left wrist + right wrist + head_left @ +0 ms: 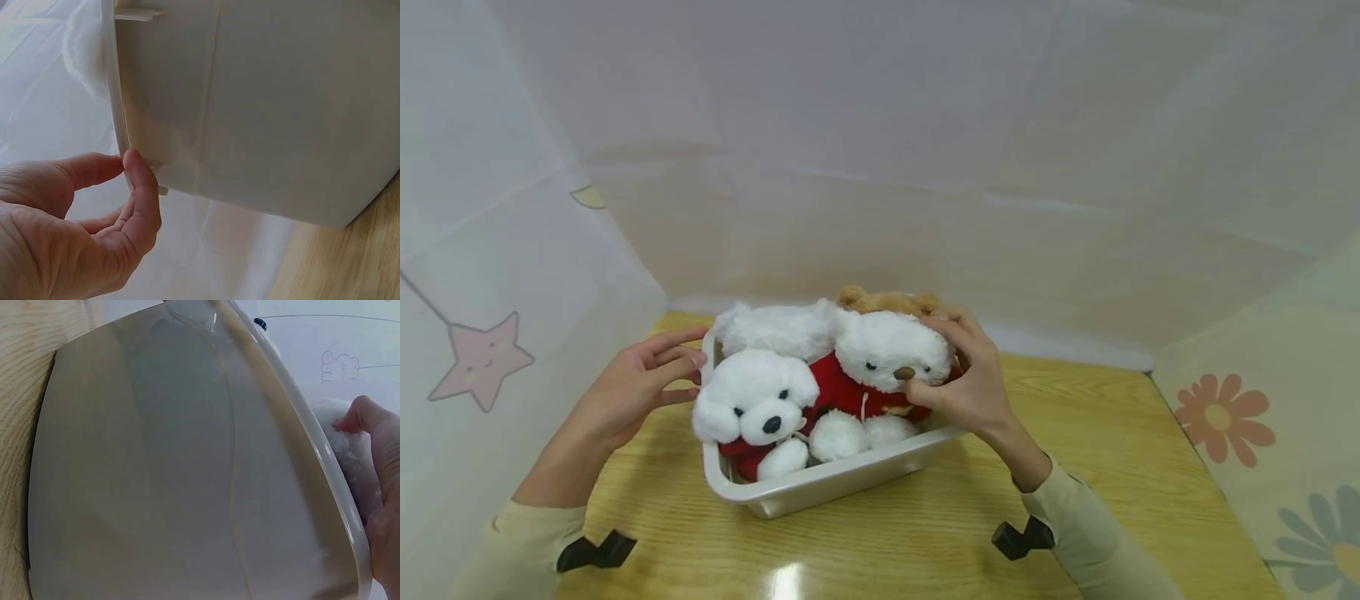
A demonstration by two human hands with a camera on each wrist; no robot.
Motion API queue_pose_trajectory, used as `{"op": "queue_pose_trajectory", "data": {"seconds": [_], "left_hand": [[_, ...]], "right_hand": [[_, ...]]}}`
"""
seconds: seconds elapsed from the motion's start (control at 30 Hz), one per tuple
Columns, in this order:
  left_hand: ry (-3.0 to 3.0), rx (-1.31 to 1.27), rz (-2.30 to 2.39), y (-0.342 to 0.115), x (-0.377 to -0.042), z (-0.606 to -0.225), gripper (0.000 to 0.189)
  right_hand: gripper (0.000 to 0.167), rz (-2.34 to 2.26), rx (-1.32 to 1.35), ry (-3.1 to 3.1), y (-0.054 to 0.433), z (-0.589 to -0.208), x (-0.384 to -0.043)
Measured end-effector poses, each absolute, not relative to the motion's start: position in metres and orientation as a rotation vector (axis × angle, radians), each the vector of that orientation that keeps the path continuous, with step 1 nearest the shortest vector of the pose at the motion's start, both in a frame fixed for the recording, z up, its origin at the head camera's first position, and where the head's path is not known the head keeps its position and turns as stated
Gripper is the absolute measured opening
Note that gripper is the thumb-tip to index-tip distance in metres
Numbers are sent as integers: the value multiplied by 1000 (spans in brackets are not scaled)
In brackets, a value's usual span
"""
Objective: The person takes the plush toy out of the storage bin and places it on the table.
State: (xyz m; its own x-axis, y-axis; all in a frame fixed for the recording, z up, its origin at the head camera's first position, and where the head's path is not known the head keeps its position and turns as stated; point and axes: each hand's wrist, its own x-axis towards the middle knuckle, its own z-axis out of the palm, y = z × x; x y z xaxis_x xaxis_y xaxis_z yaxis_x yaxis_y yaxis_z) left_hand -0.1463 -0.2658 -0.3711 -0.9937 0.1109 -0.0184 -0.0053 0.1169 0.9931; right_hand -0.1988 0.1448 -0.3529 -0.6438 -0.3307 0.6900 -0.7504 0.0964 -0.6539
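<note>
Tub (850, 483) of pale plastic, set slightly aslant on a wood-grain table (1075, 417), stands between a person's two hands. The left hand (632, 387) is at the tub's left end, thumb and index finger pinching the rim, other fingers loosely bent. The right hand (970, 383) reaches over the tub's right end, half closed around the head of a white bear (880, 350) with a brown nose and red top, thumb beside the snout, fingers at the upper side of the head. The bear sits in the tub's right half. The step in hand looks like handling that bear while the rim is steadied; the next move seems to call for a firm rim hold and a gentle press or straight lift. Crowding is in the way: a white dog (752, 392) in red fills the tub's front left corner, its head overlapping the rim, with a white furry toy (778, 329) behind it. Behind the bear is a brown toy (887, 302), too hidden to tell whether it lies inside the tub. Pale sheets (880, 167) rise beyond the tub, with a pink star (482, 358) off to its left and a red flower (1217, 417) well to its right.
</note>
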Motion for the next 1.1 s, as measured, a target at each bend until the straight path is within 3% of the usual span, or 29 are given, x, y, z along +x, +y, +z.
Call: {"op": "queue_pose_trajectory", "data": {"seconds": [0.3, 0.6, 1.03, 1.1], "left_hand": [[2262, 62, 2074, -264, -145, -370, 61], [2200, 34, 2146, -263, -144, -370, 61], [2209, 5, 2114, -259, -146, -370, 63], [2205, 7, 2125, -258, -146, -370, 63]], "right_hand": [[49, 1655, 1085, -1674, 139, -342, -185], [48, 1585, 933, -1407, 141, -357, -195], [47, 1389, 683, -1159, 134, -330, -166], [60, 1368, 653, -1111, 134, -321, -165]]}}
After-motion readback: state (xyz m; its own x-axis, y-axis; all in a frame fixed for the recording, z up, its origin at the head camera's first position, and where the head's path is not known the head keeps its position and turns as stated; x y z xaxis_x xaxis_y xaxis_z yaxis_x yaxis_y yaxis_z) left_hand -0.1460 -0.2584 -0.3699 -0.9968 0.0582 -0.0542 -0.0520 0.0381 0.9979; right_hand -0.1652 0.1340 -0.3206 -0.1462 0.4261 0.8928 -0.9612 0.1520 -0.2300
